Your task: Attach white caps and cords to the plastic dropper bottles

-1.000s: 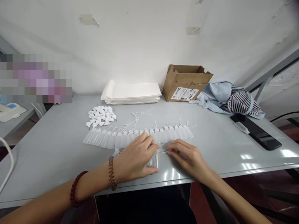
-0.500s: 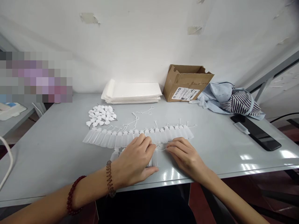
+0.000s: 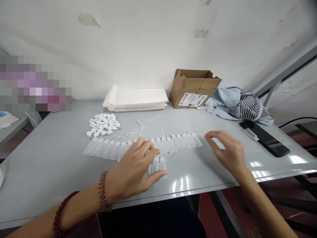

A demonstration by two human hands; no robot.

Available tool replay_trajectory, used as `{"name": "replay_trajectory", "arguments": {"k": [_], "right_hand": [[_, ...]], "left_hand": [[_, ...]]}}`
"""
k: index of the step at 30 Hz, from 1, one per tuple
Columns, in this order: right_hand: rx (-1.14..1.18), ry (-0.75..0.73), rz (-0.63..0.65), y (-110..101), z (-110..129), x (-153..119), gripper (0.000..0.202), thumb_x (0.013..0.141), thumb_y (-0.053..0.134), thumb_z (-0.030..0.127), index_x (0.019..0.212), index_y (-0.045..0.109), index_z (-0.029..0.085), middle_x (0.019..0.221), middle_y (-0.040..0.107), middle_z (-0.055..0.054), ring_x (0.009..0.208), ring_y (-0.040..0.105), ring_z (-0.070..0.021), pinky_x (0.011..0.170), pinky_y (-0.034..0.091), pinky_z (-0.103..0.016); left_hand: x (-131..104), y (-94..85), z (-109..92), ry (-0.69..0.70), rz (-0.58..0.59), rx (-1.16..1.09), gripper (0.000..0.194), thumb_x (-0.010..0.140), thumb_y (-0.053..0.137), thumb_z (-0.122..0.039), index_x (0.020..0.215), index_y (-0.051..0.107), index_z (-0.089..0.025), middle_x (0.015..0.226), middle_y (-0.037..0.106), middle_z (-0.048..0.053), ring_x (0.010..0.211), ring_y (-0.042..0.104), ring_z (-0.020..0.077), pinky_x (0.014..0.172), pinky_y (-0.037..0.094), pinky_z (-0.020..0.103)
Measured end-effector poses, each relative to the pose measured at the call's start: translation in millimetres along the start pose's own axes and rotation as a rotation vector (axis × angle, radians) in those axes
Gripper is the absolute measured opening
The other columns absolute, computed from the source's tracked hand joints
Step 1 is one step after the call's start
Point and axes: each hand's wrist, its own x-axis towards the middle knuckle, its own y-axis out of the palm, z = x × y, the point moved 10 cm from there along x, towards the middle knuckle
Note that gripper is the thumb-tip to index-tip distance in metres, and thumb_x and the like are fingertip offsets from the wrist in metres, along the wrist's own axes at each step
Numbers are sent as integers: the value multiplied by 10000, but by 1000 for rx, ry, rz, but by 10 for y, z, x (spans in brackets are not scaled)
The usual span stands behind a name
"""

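Left hand (image 3: 137, 165) arches over vials (image 3: 162, 166), thumb spread; right hand (image 3: 228, 150) half-curls beside a string (image 3: 201, 133); either's hold unclear.

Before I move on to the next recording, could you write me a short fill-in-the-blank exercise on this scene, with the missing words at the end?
1. The right hand is near the ____ end of the long row of translucent tubes.
2. A coiled bracelet is worn on the ____ wrist.
3. A small loose tube lies at the edge of a phone coloured ____.
4. The cardboard box stands with its top ____.

Missing words: right; left; black; open.
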Motion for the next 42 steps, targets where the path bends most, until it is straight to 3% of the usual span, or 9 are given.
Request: {"name": "replay_trajectory", "arguments": {"k": [3,6,11,15,20,27,33,37,42], "right_hand": [[-439,340,171,-152,-943,-32,176,844,495,191,967,620,174,991,645,-121,911,603,-257,811,465,-390],[-584,474,209,-404,-1528,-145,279,792,450,119,1005,629,114,1031,615,-223,990,555,-354,774,430,-452],[-624,507,272,-427,-1888,-369,200,721,514,139,868,649,156,923,629,-193,825,589,-338,578,396,-374],[-594,423,148,-467,-1977,-403,63,738,572,258,720,609,210,664,566,-107,527,523,-215,449,282,-309],[-410,66,-69,-494,-1627,-272,251,800,583,350,589,501,242,424,351,23,316,254,-99,403,185,-295],[-235,52,44,-125,-453,139,230,868,536,260,1086,557,189,764,603,-47,538,548,-154,548,448,-306],[141,-126,-7,67,532,758,113,856,540,152,947,541,220,949,614,-66,781,583,-173,706,490,-320],[321,-165,49,411,677,866,84,836,541,135,834,506,213,949,603,-66,832,583,-174,741,485,-328],[415,-31,72,708,510,698,98,835,557,182,768,491,208,907,598,-64,837,590,-179,739,490,-330]], "left_hand": [[12,-141,78,-4,-95,-1,274,851,572,-380,1013,586,-159,903,565,69,884,444,229,737,436,360],[10,-273,166,-16,-196,-4,232,865,552,-361,987,597,-169,841,572,53,844,451,218,708,425,342],[26,-440,400,-121,-291,25,222,875,513,-367,890,629,-179,758,584,36,828,473,219,712,415,339],[115,-533,773,-308,-271,39,269,857,485,-405,848,646,-189,775,612,43,861,495,238,705,421,337],[353,-445,1155,-375,-100,120,309,835,448,-373,943,643,-159,934,649,85,1003,494,292,802,429,391],[566,-116,1289,-319,89,179,339,829,394,-263,1045,642,-181,945,665,102,1025,532,315,776,431,379],[646,-25,1318,-295,84,176,309,793,382,-157,927,660,-180,909,644,114,911,583,287,688,434,345],[687,-36,1333,-291,60,186,246,793,400,-163,814,644,-177,844,621,117,855,580,289,676,429,358],[690,-119,1338,-317,-3,167,204,786,443,-196,784,646,-177,864,606,127,937,543,316,737,440,389]]}}
